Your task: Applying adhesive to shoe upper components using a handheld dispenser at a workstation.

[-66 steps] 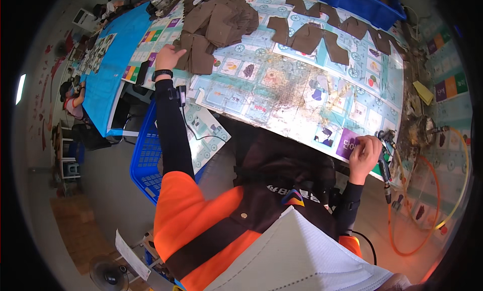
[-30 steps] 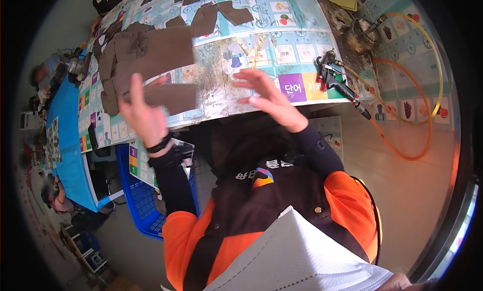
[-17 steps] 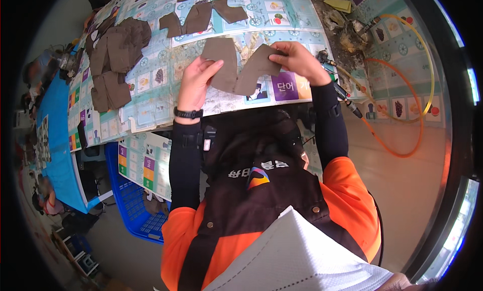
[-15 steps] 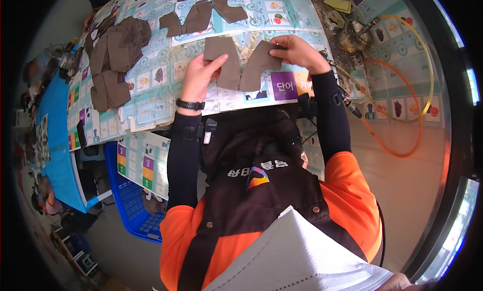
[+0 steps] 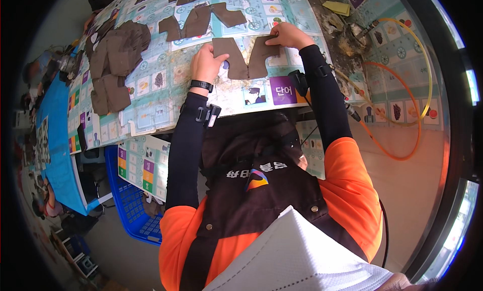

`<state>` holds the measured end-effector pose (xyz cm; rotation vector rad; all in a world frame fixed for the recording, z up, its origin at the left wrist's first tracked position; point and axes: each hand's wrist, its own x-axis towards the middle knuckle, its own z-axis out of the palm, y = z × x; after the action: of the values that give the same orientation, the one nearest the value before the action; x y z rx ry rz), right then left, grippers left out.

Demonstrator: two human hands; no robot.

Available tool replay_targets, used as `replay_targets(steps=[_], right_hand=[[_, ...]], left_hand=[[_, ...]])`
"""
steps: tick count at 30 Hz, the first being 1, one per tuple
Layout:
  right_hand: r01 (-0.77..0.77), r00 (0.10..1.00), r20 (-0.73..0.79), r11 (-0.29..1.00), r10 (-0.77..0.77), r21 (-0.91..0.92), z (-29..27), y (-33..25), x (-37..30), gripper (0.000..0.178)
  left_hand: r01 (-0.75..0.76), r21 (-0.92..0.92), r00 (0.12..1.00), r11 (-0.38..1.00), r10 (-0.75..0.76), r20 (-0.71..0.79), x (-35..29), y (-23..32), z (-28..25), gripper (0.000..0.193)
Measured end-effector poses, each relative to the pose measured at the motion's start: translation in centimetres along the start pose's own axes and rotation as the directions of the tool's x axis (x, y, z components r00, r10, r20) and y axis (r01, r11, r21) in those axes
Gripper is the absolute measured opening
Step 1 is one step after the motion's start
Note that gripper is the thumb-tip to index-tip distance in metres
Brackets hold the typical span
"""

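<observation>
Cutout (image 5: pixel 244 72), brown and V-notched (two broad arms), is gripped by left hand (image 5: pixel 206 64) and right hand (image 5: pixel 291 37).

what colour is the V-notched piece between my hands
Brown; the V-notched piece shows best in the head view.

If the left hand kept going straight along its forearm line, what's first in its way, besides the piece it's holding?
Probably the next brown piece, lying flat ahead of the left hand. Depth is unclear, so it might pass over it.
</observation>
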<state>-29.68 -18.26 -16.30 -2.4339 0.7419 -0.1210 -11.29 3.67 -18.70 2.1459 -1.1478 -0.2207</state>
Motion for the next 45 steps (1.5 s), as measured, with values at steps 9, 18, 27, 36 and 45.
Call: replay_targets(steps=[9,18,27,36,45], right_hand=[[0.01,1.0,-0.005,0.998,-0.01,-0.068,-0.2,0.2,-0.2,0.04],[-0.111,0.922,-0.386,0.964,0.01,-0.241,-0.7,-2.1,-4.5,0.045],[-0.169,0.911,-0.386,0.985,0.142,-0.035,-3.1,-2.5,-16.4,0.025],[-0.204,0.871,-0.453,0.979,0.192,0.022,-3.0,-1.8,-20.3,0.021],[-0.218,0.912,-0.391,0.955,0.125,-0.203,-2.8,-0.6,-21.4,0.047]], left_hand=[[0.039,0.086,0.998,0.996,-0.043,0.041,1.1,-0.7,-0.5,0.036],[-0.119,-0.062,0.991,0.991,0.122,0.052,-1.6,4.6,-5.3,0.037],[0.16,-0.987,0.335,-0.023,0.942,0.032,-10.1,15.3,-16.2,0.102],[0.116,-0.99,0.329,-0.082,0.943,-0.04,-12.0,15.4,-17.2,0.092],[0.048,-0.99,0.371,-0.131,0.923,-0.104,-14.0,14.9,-17.9,0.082]])
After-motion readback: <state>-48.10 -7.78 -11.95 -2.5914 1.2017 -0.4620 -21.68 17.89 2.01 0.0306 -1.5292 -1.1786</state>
